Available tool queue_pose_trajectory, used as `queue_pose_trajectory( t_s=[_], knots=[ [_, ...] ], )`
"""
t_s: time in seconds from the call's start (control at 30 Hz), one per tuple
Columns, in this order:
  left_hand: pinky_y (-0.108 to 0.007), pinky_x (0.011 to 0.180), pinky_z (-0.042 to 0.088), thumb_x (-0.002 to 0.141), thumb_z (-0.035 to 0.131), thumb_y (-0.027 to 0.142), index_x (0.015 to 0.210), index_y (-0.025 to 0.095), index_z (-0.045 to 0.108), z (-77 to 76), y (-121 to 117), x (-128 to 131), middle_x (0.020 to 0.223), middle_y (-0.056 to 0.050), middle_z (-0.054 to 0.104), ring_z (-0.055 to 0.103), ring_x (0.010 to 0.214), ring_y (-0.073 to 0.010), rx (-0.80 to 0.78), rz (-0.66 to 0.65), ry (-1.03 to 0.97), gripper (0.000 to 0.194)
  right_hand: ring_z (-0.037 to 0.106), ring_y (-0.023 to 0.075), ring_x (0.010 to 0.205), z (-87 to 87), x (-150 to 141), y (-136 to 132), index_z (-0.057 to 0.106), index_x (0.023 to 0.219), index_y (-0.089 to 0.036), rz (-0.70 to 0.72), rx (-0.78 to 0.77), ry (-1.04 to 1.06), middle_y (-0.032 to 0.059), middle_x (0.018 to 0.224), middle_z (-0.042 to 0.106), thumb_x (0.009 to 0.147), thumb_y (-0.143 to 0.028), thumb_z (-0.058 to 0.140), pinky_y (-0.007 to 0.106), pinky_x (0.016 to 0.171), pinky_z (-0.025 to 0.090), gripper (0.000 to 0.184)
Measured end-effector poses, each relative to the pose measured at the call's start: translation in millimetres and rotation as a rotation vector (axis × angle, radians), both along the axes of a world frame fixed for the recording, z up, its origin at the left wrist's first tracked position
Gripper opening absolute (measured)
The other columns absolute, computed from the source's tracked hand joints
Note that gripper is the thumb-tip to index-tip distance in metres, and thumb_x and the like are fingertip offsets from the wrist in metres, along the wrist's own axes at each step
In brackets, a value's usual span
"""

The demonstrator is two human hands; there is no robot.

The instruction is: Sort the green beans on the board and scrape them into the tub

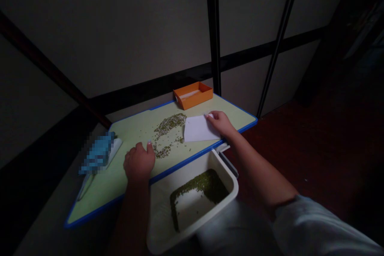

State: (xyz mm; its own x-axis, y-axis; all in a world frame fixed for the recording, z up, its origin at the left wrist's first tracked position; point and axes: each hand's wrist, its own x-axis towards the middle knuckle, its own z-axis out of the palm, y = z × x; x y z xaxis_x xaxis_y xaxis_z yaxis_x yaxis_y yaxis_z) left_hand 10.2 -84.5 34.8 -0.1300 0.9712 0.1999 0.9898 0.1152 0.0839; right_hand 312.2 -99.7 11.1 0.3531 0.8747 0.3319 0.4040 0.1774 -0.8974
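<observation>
1. Beans (169, 132), small green ones, are scattered loose on the table (135, 128) in a rough arc, sitting between the two hands. The thickest patch is up beyond the left thumb, heading toward the tray (193, 95), and a thinner trail curls back down to just beside the left hand.
2. Left hand (139, 163) is curled into a loose fist, resting on the table, with the thumb poking out toward the nearest beans. Fingers are folded together, and I honestly can't tell if anything's inside the fist. The closest beans are right at the thumb tip, maybe touching, hard to say in this light.
3. Right hand (220, 123) is lying flat-ish on the far right corner of the card (199, 129), fingers pressed down on it rather than pinching it. The white card lies flat on the table, its left edge right up against the beans.
4. Tub (192, 204) is white, sits below the table's near edge, between the two forearms, closer to the body than either hand. More beans (207, 186) are piled inside it, mostly along its far and left sides, with bare white bottom showing in the middle.
5. Orange tray is at the far edge of the table, beyond the right hand, well apart from it.
6. Off to the left of the left hand there's a blurred-out blue thing (99, 152) on the table, can't tell what it is.
</observation>
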Motion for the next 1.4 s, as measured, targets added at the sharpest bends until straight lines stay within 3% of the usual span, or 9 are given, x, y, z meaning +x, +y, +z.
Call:
queue_pose_trajectory(
  t_s=[0.17, 0.37, 0.73, 1.1, 1.4],
  knots=[
    [-0.048, 0.105, 0.049, 0.102, 0.024, 0.045, 0.133, 0.005, 0.062, 0.0, 0, 0, 0.128, -0.027, 0.068, 0.062, 0.125, -0.0381, 0.009, 0.002, -0.004, 0.063, 0.045, 0.0158, 0.06, 1.2, -1, 0, 0.055, 0.062, -0.022, -0.047, -0.022, 0.01, -0.0017, 0.057, 0.051, 0.082, -0.038, 0.06, 0.029, 0.059, 0.032, 0.026],
    [-0.049, 0.104, 0.048, 0.102, 0.024, 0.045, 0.133, 0.005, 0.062, 1.7, -3, 2, 0.128, -0.027, 0.068, 0.062, 0.125, -0.0386, 0.009, 0.001, -0.009, 0.064, 0.043, 0.0147, 0.059, -0.2, 0, 0, 0.053, 0.062, -0.022, -0.054, -0.025, 0.024, -0.0021, 0.058, 0.05, 0.081, -0.044, 0.061, 0.029, 0.058, 0.031, 0.03],
    [-0.049, 0.099, 0.048, 0.1, 0.023, 0.046, 0.13, 0.006, 0.064, -2.5, -1, 1, 0.126, -0.028, 0.069, 0.062, 0.121, -0.0391, 0.045, -0.003, -0.017, 0.065, 0.043, 0.0145, 0.062, 1.6, -2, -7, 0.056, 0.067, -0.021, 0.135, 0.045, 0.006, -0.0018, 0.061, 0.05, 0.081, -0.062, 0.061, 0.027, 0.056, 0.032, 0.044],
    [-0.048, 0.102, 0.048, 0.102, 0.024, 0.044, 0.131, 0.005, 0.063, 0.5, -3, 2, 0.126, -0.027, 0.069, 0.063, 0.121, -0.0379, 0.024, 0.003, 0.013, 0.062, 0.039, 0.0131, 0.057, 4.7, -11, 1, 0.05, 0.062, -0.022, 0.09, -0.032, -0.114, -0.0038, 0.058, 0.045, 0.089, -0.046, 0.057, 0.029, 0.058, 0.027, 0.037],
    [-0.049, 0.101, 0.048, 0.101, 0.023, 0.045, 0.127, 0.006, 0.064, -1.6, -4, 2, 0.126, -0.027, 0.068, 0.062, 0.122, -0.0379, 0.033, 0.0, 0.004, 0.063, 0.034, 0.0129, 0.056, 3.6, -12, 4, 0.043, 0.058, -0.024, 0.047, -0.018, -0.151, -0.0046, 0.054, 0.041, 0.09, -0.048, 0.057, 0.03, 0.056, 0.025, 0.042]
  ],
)
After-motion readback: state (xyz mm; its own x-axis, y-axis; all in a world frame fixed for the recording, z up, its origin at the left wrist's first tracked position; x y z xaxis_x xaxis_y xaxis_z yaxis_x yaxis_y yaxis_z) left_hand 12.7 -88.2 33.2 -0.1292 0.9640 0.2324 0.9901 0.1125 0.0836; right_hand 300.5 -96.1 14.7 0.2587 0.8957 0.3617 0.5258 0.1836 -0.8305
